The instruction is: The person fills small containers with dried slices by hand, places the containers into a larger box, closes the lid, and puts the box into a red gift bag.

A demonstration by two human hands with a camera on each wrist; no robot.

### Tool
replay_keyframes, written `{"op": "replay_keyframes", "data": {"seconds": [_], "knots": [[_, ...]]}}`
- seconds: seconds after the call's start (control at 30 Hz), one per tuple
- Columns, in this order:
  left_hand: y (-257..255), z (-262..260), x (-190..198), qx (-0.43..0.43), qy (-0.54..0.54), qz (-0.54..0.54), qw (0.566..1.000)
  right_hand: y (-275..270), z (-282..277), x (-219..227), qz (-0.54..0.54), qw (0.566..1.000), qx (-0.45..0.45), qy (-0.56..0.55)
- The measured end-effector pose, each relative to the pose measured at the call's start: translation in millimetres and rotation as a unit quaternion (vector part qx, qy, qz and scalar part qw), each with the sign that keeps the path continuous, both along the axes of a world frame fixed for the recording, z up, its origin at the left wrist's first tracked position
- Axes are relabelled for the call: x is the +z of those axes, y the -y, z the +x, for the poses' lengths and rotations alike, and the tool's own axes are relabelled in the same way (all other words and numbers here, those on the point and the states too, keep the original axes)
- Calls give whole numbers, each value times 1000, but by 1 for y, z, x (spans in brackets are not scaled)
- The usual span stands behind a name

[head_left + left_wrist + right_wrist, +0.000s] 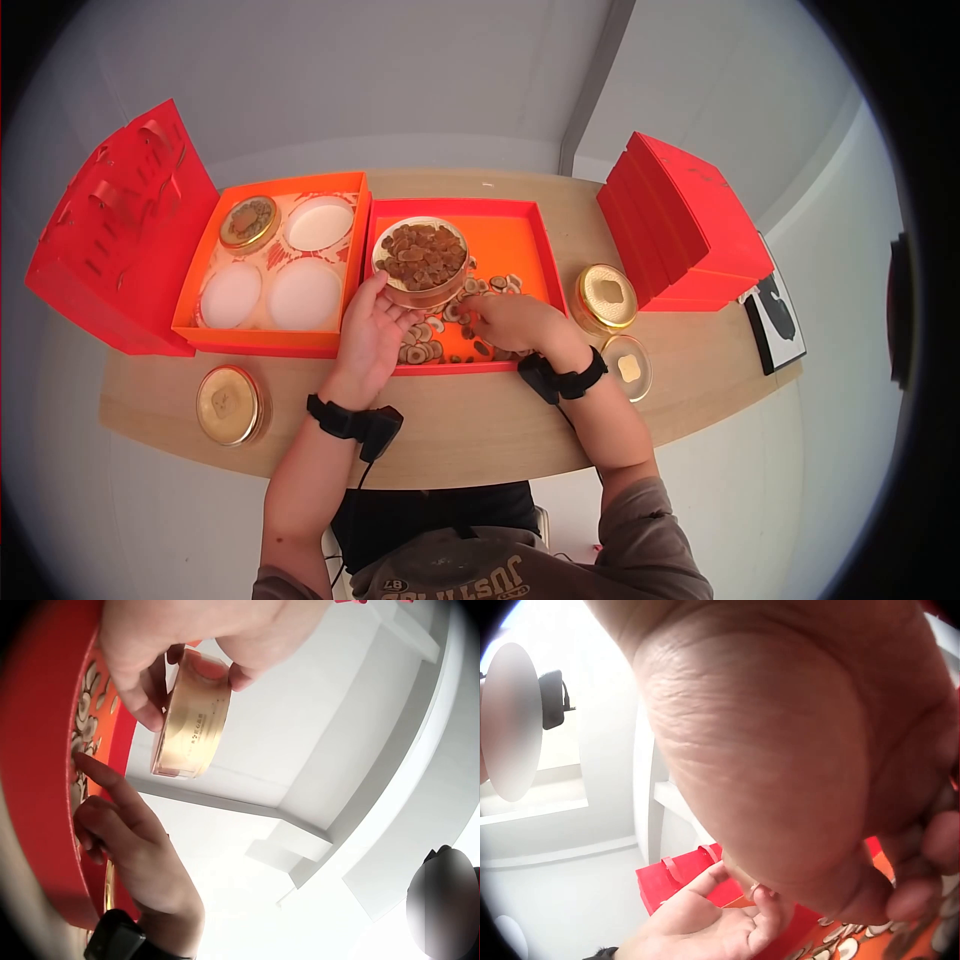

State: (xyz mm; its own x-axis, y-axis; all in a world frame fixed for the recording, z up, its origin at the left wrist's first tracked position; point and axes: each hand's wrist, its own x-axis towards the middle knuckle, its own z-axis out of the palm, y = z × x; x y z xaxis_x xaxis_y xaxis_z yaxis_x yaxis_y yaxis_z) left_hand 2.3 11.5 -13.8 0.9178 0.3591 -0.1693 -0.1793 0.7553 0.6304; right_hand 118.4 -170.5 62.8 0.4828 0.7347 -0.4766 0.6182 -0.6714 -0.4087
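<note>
My left hand (372, 338) grips a round jar (428, 294) by its side, thumb at the rim, above the shallow red box (545, 262) with the orange inside. Brown, lumpy dried pieces (420, 256) fill the jar to near its top. A gold label with small print wraps its wall in the left wrist view. Below and right of the jar, my right hand (520, 322) reaches down to loose dried slices (420, 345) with pale rims and brown centres. Its index finger (112, 780) stretches out to them, while the other fingers bend inward.
Left stands an orange-lined box (270, 345) with round recesses, one bearing a filled jar (249, 222). Gold-lidded jars (228, 404) (605, 298) and a round lid (627, 368) lie on the table (440, 440). Red bags (130, 230), red boxes (690, 220) and a black-and-white box (775, 320) flank them.
</note>
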Motion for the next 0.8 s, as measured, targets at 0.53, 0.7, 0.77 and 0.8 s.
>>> {"op": "replay_keyframes", "data": {"seconds": [0.53,0.7,0.77,0.8], "knots": [[1,0,1,4,-1,2,1000,-5,-3,-3,-49,998,-3,34],[0,0,0,3,0,2,1000,-4,1,-18,-21,998,2,54],[0,1,-1,2,0,1,1000,-3,1,-23,-17,997,19,67],[0,1,-2,3,0,3,1000,-3,1,-24,-16,995,35,92]]}}
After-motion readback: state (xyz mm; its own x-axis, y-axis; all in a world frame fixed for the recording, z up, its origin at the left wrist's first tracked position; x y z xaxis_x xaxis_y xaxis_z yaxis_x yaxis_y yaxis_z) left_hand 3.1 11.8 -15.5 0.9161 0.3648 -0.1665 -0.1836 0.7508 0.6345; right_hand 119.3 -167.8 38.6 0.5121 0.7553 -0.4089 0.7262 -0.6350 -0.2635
